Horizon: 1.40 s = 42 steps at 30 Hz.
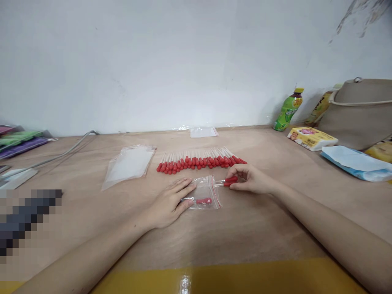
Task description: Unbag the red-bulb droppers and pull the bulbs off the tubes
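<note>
Clear plastic makes up the zip bag (200, 189) at the heart of the work, lying flat on the brown counter (214, 241) with its red-lined mouth facing 3 o'clock. Inside is at least 1 red-bulbed dropper (204, 201), its bulb pointing toward that mouth. Judging by the layout, the step in hand is feeding more droppers into the bag: the right hand (249, 178), at 3 o'clock from it, has its thumb and fingers pinched on the red bulbs of what look like 2 held droppers (231, 179). Their clear tubes point to 9 o'clock and reach the mouth; I cannot tell whether the tips are past the seal.

The left hand (174, 202), at 9 o'clock, grips nothing. Its fingers are spread and laid flat, the fingertips resting on the bag's edge and the thumb over the tube of the dropper inside.

The next move seems to call for a straight push toward 9 o'clock, with the left fingers keeping the bag from sliding and the tips clear of the film.

At 12 o'clock lies a long row of droppers (199, 162), bulbs toward 6 o'clock; at 10 o'clock, a stack of flat clear bags (130, 165).
</note>
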Each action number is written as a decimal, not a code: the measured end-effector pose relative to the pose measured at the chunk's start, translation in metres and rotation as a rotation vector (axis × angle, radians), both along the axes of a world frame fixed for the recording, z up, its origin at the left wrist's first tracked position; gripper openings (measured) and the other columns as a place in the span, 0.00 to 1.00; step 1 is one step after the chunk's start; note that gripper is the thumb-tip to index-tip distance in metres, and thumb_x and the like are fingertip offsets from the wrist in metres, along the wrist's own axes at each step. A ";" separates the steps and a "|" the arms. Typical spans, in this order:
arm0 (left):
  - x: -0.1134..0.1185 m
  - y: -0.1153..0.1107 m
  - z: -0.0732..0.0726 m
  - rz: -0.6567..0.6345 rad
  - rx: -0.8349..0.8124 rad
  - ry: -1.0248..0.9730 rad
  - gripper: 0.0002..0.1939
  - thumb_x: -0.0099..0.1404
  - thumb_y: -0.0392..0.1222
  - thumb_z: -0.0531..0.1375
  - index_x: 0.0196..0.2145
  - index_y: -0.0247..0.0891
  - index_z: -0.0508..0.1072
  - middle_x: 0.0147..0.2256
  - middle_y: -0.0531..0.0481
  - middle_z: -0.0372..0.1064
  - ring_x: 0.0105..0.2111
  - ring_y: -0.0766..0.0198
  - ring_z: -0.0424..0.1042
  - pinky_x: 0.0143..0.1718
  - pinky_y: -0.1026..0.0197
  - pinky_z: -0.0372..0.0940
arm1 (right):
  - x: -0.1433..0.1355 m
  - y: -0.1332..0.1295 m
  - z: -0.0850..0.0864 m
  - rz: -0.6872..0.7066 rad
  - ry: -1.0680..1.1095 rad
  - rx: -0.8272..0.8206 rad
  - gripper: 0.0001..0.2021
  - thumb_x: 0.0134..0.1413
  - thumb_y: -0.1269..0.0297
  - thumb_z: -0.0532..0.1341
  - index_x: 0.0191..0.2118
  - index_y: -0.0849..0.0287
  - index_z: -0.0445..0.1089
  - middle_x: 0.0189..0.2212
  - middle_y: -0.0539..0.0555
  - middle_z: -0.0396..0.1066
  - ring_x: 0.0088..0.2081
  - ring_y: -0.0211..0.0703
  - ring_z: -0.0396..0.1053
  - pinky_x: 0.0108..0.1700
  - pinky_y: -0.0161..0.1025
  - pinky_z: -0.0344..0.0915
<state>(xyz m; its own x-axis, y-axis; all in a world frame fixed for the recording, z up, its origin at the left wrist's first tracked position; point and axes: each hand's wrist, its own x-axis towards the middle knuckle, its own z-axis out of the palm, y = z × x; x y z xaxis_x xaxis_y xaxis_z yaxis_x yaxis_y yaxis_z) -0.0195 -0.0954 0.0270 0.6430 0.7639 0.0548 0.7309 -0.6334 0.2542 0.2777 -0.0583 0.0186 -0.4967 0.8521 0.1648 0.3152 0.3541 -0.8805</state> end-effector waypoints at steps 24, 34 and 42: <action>-0.001 -0.001 0.000 -0.014 0.029 -0.019 0.25 0.67 0.53 0.44 0.59 0.46 0.53 0.61 0.49 0.45 0.61 0.56 0.46 0.59 0.49 0.49 | -0.060 0.064 0.017 -0.077 -0.401 1.029 0.15 0.59 0.72 0.46 0.43 0.59 0.69 0.46 0.57 0.68 0.48 0.45 0.63 0.48 0.46 0.64; -0.002 0.000 -0.003 -0.020 0.041 -0.033 0.25 0.67 0.54 0.45 0.59 0.46 0.53 0.61 0.50 0.46 0.60 0.56 0.46 0.58 0.48 0.49 | -0.059 0.044 0.014 -0.039 -0.356 0.933 0.13 0.58 0.69 0.51 0.46 0.58 0.67 0.42 0.57 0.69 0.44 0.45 0.65 0.46 0.45 0.63; 0.000 -0.001 -0.002 0.002 0.033 -0.004 0.25 0.67 0.54 0.44 0.59 0.45 0.54 0.61 0.48 0.46 0.61 0.55 0.45 0.59 0.47 0.47 | -0.040 -0.011 -0.001 -0.270 -0.180 0.658 0.03 0.47 0.71 0.58 0.27 0.59 0.68 0.24 0.51 0.65 0.28 0.38 0.63 0.33 0.38 0.61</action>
